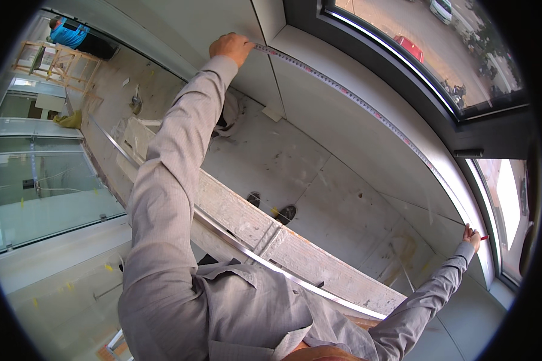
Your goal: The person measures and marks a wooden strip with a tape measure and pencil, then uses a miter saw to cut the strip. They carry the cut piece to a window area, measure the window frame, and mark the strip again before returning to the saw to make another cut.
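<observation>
My left hand (230,48) is closed on one end of a metal tape measure (343,91), pressed against the pale wall panel below the dark window frame (396,72). The tape stretches along the sill's edge toward the right. There my right hand (471,237) is closed at the other end, with a small red object (483,237) at its fingers; what exactly that is, I cannot make out. My shoes (287,214) show on the grey floor below, beyond a long, dusty pale beam (241,212) with a metal strip along it.
At the upper left a person in a blue top (69,35) is by a wooden trestle (57,66). Glass panels (48,186) line the left side. A yellow cloth (68,119) lies near them. Outside the window (427,42) are parked vehicles.
</observation>
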{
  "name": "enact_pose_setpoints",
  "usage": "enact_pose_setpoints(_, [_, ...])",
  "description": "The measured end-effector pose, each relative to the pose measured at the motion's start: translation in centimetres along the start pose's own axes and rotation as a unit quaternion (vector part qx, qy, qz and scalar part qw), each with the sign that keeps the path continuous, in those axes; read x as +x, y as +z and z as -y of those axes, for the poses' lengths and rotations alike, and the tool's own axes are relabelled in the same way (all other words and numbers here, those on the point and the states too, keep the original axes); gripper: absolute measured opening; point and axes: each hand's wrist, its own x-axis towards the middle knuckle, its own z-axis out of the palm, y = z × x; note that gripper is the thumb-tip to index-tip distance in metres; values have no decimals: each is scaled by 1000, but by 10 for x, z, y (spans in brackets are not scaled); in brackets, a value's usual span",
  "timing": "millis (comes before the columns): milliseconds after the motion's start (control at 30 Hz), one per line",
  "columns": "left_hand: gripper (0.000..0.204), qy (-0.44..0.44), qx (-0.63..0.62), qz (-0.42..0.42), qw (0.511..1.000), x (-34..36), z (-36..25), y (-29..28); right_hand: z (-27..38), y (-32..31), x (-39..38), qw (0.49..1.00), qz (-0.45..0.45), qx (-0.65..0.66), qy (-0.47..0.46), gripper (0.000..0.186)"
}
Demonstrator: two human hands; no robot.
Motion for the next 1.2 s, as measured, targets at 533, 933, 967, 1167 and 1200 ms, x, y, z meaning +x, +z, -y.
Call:
enact_pose_setpoints(533, [34, 27, 41, -1, 999, 3, -14, 7, -2, 46, -94, 1000, -13, -20, 19, 14])
enact_pose_setpoints(933, [35, 28, 43, 0, 999, 5, -23, 4, 3, 20, -47, 1000, -5, -15, 7, 14])
enact_pose_setpoints(967, [35, 32, 33, 3, 999, 7, -28, 7, 20, 9, -43, 1000, -6, -10, -5, 14])
enact_pose_setpoints(1167, [34, 15, 51, 5, 999, 4, -18, 3, -22, 45, -77, 1000, -4, -19, 14, 13])
enact_pose_setpoints(1200, [34, 8, 42, 11, 999, 4, -18, 5, -16, 45, -82, 1000, -4, -16, 9, 13])
